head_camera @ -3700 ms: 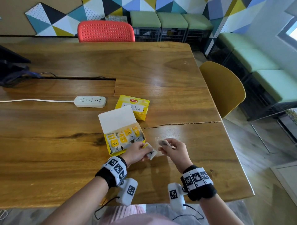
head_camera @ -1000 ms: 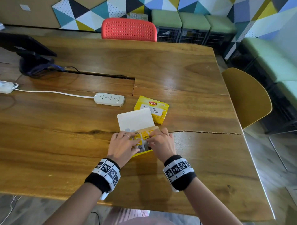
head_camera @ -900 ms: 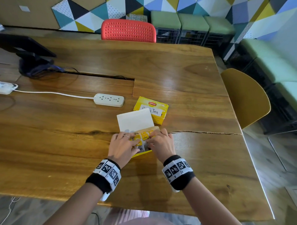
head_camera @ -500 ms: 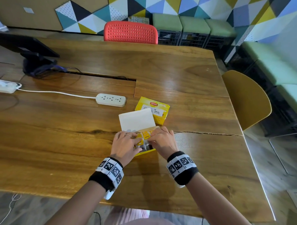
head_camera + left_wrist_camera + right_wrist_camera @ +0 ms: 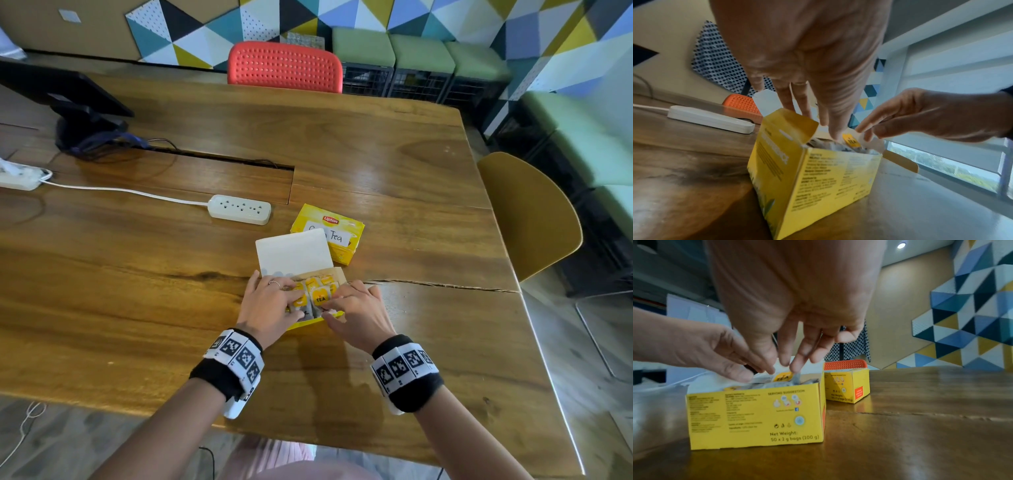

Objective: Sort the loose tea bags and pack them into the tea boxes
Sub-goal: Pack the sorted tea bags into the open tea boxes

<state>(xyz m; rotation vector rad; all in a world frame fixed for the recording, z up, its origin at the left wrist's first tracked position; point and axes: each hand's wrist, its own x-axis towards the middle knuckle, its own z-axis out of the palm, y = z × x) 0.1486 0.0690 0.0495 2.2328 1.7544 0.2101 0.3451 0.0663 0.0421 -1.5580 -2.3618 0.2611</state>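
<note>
An open yellow tea box (image 5: pixel 310 321) with its white lid (image 5: pixel 294 254) raised stands near the table's front edge; it also shows as the open box (image 5: pixel 813 178) and the open box (image 5: pixel 756 415). Tea bags with yellow "TEA" tags (image 5: pixel 320 298) fill it. My left hand (image 5: pixel 272 305) reaches in from the left, straight fingers (image 5: pixel 803 105) pressing on the bags. My right hand (image 5: pixel 354 313) comes from the right, its fingertips (image 5: pixel 795 368) touching the tagged bag (image 5: pixel 783 377). A closed yellow Lipton box (image 5: pixel 330 234) lies just behind.
A white power strip (image 5: pixel 239 214) with its cord lies left of the boxes. A monitor base (image 5: pixel 85 130) stands far left. A red chair (image 5: pixel 284 66) is at the far side, a yellow chair (image 5: pixel 527 212) at the right edge. A crack (image 5: pixel 445 286) runs through the wood.
Earlier both hands held a tea bag in front of the box; they now rest on the bags inside it. Over the last second the hands have barely shifted.
</note>
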